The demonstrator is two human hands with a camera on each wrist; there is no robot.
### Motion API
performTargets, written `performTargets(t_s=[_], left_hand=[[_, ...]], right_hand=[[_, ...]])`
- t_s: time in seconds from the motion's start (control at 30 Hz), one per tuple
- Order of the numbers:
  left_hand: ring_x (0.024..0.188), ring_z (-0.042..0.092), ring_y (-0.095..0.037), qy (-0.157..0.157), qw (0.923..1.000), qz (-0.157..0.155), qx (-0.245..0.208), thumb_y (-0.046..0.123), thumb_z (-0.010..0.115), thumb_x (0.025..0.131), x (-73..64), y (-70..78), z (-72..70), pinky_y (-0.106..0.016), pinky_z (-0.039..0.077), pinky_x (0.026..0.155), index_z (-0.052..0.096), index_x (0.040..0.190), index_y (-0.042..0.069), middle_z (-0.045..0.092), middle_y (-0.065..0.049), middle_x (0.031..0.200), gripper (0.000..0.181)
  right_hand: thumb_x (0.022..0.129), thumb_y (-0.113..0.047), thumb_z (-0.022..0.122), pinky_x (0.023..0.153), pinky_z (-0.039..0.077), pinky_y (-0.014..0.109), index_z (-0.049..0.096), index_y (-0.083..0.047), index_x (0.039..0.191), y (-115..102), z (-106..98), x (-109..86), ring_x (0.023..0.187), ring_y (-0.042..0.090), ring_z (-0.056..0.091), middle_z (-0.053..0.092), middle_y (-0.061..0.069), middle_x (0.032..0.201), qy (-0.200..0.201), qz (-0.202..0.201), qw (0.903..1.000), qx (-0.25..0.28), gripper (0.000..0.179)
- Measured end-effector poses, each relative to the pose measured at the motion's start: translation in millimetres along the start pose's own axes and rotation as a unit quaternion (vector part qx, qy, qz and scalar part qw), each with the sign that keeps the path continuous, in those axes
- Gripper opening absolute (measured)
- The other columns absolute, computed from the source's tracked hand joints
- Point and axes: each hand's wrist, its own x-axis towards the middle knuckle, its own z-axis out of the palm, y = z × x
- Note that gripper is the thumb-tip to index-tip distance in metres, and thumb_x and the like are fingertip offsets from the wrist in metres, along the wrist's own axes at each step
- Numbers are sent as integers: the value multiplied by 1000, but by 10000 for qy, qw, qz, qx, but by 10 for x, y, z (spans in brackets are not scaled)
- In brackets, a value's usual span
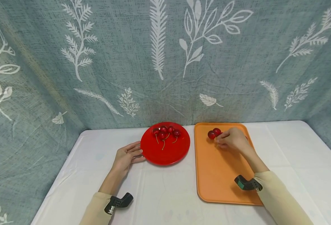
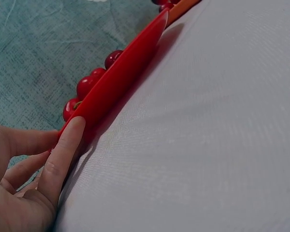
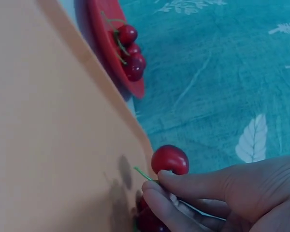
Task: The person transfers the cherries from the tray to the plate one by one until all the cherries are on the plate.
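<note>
My left hand is at the left edge of the red plate, its fairly straight fingers touching the rim. In the left wrist view, one fingertip lies against the plate's outer side. Several red cherries with green stems sit toward the plate's far side. Over the far part of the orange tray, my right hand pinches a cherry by its green stem between thumb and forefinger. Another dark red cherry lies just below these fingers, partly hidden by them.
The tray stands to the right of the plate on a white-covered table. A bit of red shows on the tray beyond the right hand. Directly behind the table hangs a green-blue curtain with white leaf prints. Each wrist wears a black camera.
</note>
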Motion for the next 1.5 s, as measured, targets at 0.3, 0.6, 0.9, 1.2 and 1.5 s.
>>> performTargets(t_s=[0.3,0.6,0.9,1.2,1.5], left_hand=[[81,70,-14,9,10000,3,20,-8,55,94,-2,8,-5,-33,61,75,45,141,-7,56,-24,130,48],[83,71,-15,46,10000,-24,49,-7,56,94,-5,11,1,-33,61,75,47,140,-6,56,-25,131,48],[84,71,-15,17,10000,-12,33,-7,56,94,-1,20,-10,-33,61,75,46,141,-7,55,-26,132,48],[83,70,-14,-13,10000,-74,13,-7,55,94,-5,29,-5,-33,61,75,46,141,-6,54,-26,133,48],[82,70,-14,-9,10000,-22,65,-8,55,94,-7,19,-3,-33,61,75,46,141,-7,56,-26,130,47]], right_hand=[[90,-5,68,75,62,38,71,11,106,-179,19,71,80,25,73,73,21,97,31,-136,9994,327,23],[88,-3,70,80,60,38,70,11,107,-366,195,166,88,29,72,69,25,107,200,-244,9953,914,24],[86,5,70,75,61,38,72,12,100,-525,570,268,81,26,72,72,24,97,470,-537,9902,1202,16],[86,7,69,69,62,32,71,15,100,-702,955,351,78,29,73,71,27,93,306,-462,9810,1860,16],[84,7,70,63,61,29,72,15,93,-803,1228,356,72,28,73,72,25,83,283,-522,9824,1771,12]])
